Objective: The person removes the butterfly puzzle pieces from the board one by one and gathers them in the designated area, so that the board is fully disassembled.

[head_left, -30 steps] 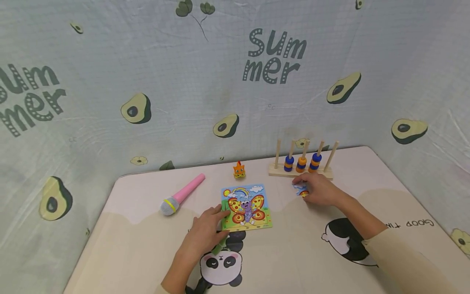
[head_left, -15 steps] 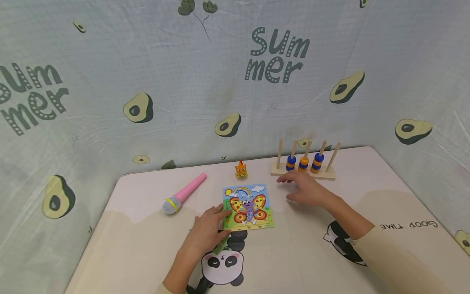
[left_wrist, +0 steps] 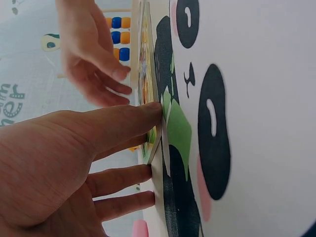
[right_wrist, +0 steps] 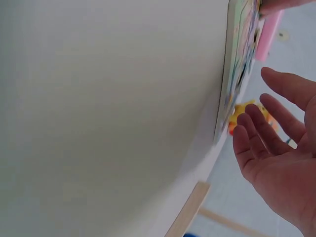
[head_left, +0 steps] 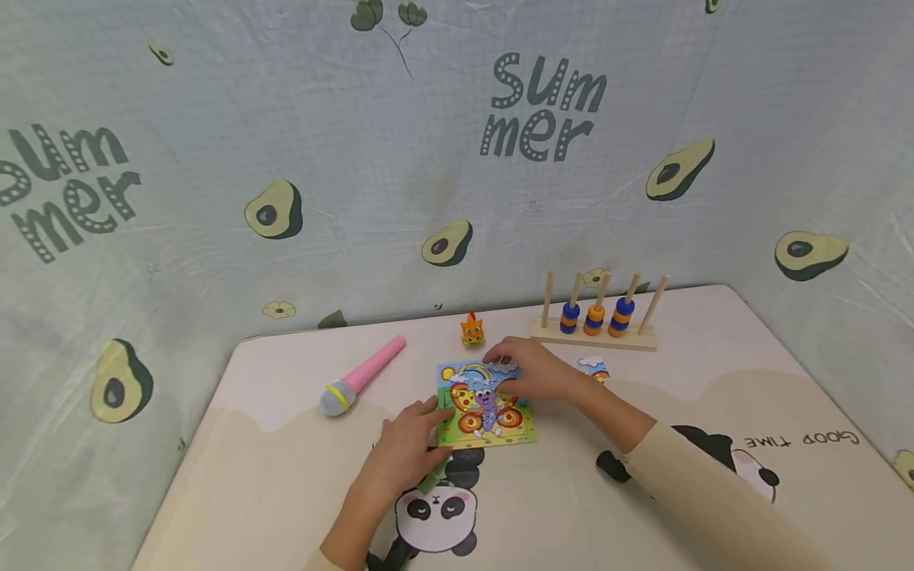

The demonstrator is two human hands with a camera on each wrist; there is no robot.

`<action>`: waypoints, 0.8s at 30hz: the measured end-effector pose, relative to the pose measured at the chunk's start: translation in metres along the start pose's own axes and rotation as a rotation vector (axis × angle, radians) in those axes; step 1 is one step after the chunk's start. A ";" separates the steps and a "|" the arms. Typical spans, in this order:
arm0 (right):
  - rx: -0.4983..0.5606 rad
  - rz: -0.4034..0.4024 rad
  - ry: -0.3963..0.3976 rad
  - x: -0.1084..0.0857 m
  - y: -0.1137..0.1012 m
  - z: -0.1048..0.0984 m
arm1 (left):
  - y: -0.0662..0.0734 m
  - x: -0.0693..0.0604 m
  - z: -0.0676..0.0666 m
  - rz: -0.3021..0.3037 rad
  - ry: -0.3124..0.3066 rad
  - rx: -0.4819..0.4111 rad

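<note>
A square picture puzzle [head_left: 489, 416] with a butterfly print lies flat on the table. My left hand [head_left: 403, 444] rests at its lower left corner, the thumb by the near edge and straight fingers touching the left side. Over the upper right part is my right hand [head_left: 534, 369], its fingers loosely curved and nothing seen between them in the right wrist view [right_wrist: 284, 143]. Whether its fingertips touch the puzzle, I cannot tell. A small piece with a cloud and rainbow print [head_left: 593, 367] lies to the right, partly behind the right forearm.
A wooden peg stand with blue and orange beads [head_left: 593, 337] is at the back right. Behind the puzzle sits a small orange toy figure [head_left: 472, 330]. A pink toy microphone [head_left: 364, 374] lies on the left. A patterned cloth wall rises behind the table.
My right hand has moved left from the small printed piece to above the puzzle, leaving that piece on the table. The left hand has stayed at the puzzle's corner.
</note>
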State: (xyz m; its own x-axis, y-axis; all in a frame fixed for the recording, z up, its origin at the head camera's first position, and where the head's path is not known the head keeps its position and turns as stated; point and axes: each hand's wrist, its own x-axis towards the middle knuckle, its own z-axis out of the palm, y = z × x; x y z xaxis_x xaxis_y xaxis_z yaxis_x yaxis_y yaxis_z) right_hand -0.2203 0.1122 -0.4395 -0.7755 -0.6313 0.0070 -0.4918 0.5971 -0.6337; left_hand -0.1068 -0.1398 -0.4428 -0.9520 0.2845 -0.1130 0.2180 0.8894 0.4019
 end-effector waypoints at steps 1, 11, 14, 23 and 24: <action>0.003 0.004 -0.008 0.003 -0.002 0.002 | 0.000 0.000 0.000 -0.001 -0.003 0.000; -0.060 0.082 -0.056 0.017 -0.015 0.009 | 0.001 0.001 -0.003 -0.002 -0.018 -0.012; -0.075 0.086 -0.053 0.018 -0.013 0.011 | 0.000 0.001 -0.002 0.003 -0.019 -0.014; -0.112 0.085 -0.053 0.020 -0.014 0.015 | 0.001 0.000 -0.002 0.001 -0.014 -0.007; -0.110 0.088 -0.054 0.020 -0.014 0.015 | 0.001 0.000 -0.003 0.001 -0.014 -0.007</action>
State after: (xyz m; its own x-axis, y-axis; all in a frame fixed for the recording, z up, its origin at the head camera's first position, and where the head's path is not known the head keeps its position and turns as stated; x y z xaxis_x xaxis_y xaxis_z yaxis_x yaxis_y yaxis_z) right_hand -0.2228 0.0839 -0.4414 -0.7968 -0.5978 -0.0882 -0.4655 0.7003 -0.5412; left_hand -0.1073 -0.1402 -0.4402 -0.9487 0.2901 -0.1253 0.2173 0.8867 0.4081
